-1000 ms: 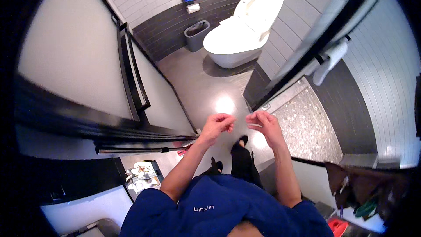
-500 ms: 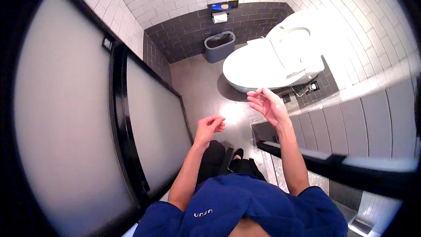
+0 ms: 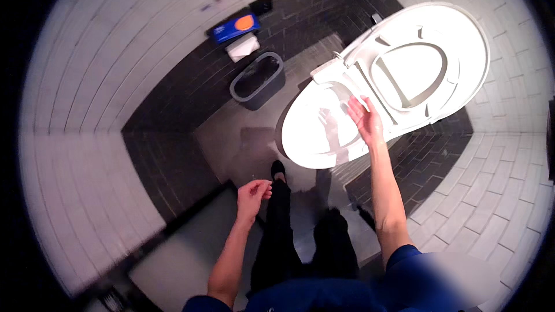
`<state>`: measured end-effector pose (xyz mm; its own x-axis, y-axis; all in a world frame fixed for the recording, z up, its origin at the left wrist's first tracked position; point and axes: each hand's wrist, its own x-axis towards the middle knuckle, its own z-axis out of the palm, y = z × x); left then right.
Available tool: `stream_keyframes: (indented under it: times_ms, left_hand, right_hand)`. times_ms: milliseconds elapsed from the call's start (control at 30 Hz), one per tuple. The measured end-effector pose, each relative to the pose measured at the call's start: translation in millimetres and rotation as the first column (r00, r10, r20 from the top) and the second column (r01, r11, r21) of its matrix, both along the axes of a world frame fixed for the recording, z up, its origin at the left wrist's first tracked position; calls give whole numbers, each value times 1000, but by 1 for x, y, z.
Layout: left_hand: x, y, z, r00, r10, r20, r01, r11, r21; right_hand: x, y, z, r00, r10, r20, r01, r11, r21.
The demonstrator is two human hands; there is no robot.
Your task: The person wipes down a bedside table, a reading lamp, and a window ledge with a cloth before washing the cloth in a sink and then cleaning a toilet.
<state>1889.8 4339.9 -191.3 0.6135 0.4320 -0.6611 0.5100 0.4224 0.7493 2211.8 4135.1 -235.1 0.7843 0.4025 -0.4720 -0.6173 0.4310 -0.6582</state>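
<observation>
My right hand [image 3: 367, 120] is open, fingers stretched and slightly bent, holding nothing. It hovers in front of a white toilet [image 3: 471, 52] and overlaps the near side of its bowl in the view. The toilet's lid and seat are both raised, and a hand-shaped shadow falls on the bowl. Lower and to the left, my left hand [image 3: 252, 198] is closed with its fingers curled in. Nothing shows between those fingers. It hangs in the air beside my left leg, apart from the toilet.
A grey waste bin [image 3: 272, 91] stands left of the toilet. On the wall above it are a toilet paper roll [image 3: 243, 47] and a blue box with an orange patch [image 3: 236, 28]. A frosted, black-framed panel [image 3: 191, 254] is at lower left. Tiled walls [image 3: 87, 185] surround the space.
I have moved forward into the cubicle, so the toilet and bin appear closer. The frosted panels have dropped to the lower left. My right hand has opened wider; my left stays curled.
</observation>
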Motion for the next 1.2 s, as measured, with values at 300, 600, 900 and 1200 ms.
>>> stream_keyframes:
  times_ms: [300, 600, 900, 1200]
  left_hand:
    - [120, -25, -165, 886, -463, 17, 438, 849, 296]
    - [251, -55, -325, 792, -535, -293, 606, 633, 482]
    - [290, -67, -373, 839, -515, -176, 490, 856, -166]
    - [294, -64, -386, 779, -517, -354, 626, 609, 488]
  right_hand:
    - [-35, 3, -263, 513, 857, 41, -58, 82, -995]
    - [-26, -9, -285, 366, 931, 20, -117, 68, -991]
    - [-6, -32, -290, 376, 914, 153, -198, 241, -950]
    - [8, -60, -323, 669, 743, 11, -302, 285, -910]
